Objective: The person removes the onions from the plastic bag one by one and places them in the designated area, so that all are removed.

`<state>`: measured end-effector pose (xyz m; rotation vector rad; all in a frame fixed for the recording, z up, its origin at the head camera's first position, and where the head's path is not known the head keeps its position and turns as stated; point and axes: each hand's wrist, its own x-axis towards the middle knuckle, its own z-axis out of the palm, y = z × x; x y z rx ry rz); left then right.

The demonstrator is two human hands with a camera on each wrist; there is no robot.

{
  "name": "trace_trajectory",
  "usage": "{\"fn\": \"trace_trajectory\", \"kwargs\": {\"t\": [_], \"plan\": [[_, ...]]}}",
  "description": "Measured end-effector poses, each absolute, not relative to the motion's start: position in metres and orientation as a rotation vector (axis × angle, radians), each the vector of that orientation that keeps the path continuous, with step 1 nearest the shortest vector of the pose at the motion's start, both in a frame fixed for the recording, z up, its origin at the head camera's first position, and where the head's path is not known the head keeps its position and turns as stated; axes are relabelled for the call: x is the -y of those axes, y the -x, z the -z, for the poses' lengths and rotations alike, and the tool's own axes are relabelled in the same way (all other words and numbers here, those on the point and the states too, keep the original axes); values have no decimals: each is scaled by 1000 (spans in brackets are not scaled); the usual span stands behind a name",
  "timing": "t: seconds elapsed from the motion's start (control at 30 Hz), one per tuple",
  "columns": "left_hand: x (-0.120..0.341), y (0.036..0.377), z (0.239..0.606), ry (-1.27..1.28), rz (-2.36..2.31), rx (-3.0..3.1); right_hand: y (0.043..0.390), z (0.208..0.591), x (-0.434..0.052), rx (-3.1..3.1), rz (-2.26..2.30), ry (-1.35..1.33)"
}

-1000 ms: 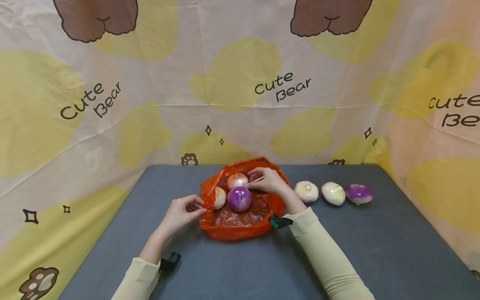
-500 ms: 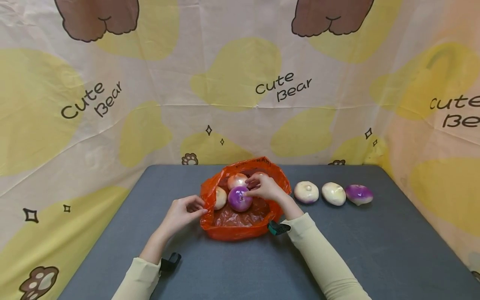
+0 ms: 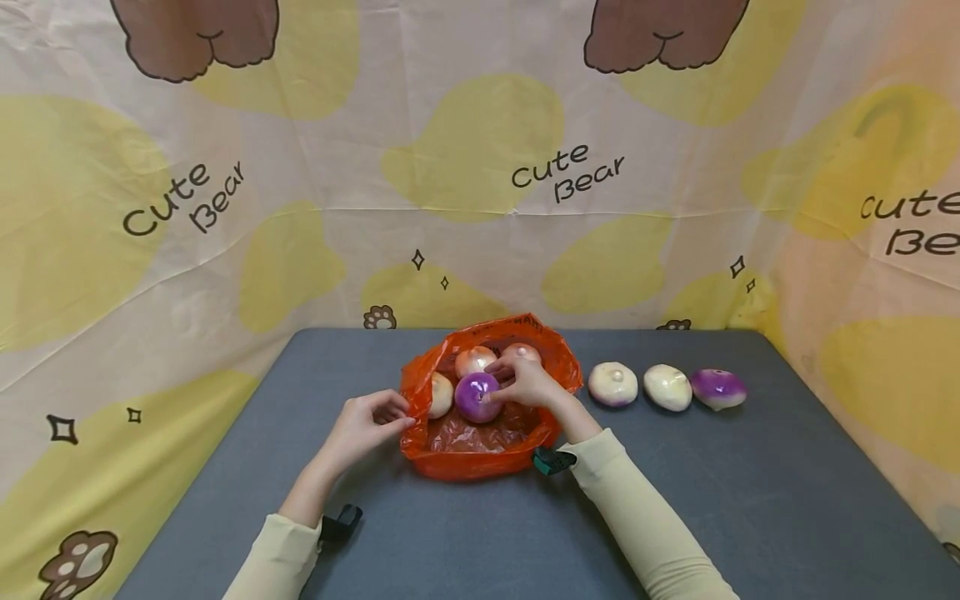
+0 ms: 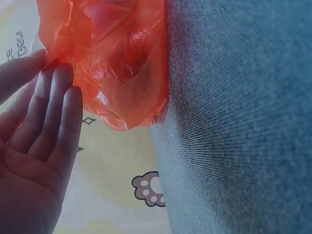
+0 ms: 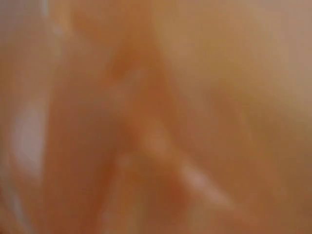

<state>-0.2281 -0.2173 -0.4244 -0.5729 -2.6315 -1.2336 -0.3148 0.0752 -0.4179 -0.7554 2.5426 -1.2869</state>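
An orange plastic bag (image 3: 468,467) stands with its mouth spread on the table. My left hand (image 3: 371,421) pinches its left rim; in the left wrist view the thumb and fingers (image 4: 61,83) meet at the thin plastic. Inside the bag, my right hand (image 3: 528,385) grips a glossy purple onion (image 3: 474,400), thumb in front and fingers over its far side. Around it in the bag lie an orange-brown onion (image 3: 472,361), a pinkish onion (image 3: 522,351) at the back and a pale onion (image 3: 440,395) by the left wall. Only blurred orange plastic (image 5: 156,122) fills the right wrist view.
To the right of the bag, two whitish turnips (image 3: 612,384) and a purple-and-white turnip (image 3: 718,389) stand in a row on the grey table (image 3: 750,500). A printed cloth (image 3: 480,167) hangs behind the table and along its sides.
My right hand has left the pinkish onion at the back of the bag, come forward and taken hold of the purple onion. My left hand stays at the rim.
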Motion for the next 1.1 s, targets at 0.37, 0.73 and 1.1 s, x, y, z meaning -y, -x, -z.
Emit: {"fn": "trace_trajectory", "kwargs": {"t": [0.37, 0.73, 1.1], "plan": [[218, 229, 425, 562, 1223, 2647, 313, 423, -73, -2574, 1217, 794], [218, 229, 425, 570, 1232, 2633, 312, 428, -67, -2636, 1105, 850], [219, 228, 424, 571, 1230, 2626, 304, 431, -61, -2652, 1040, 848]]}}
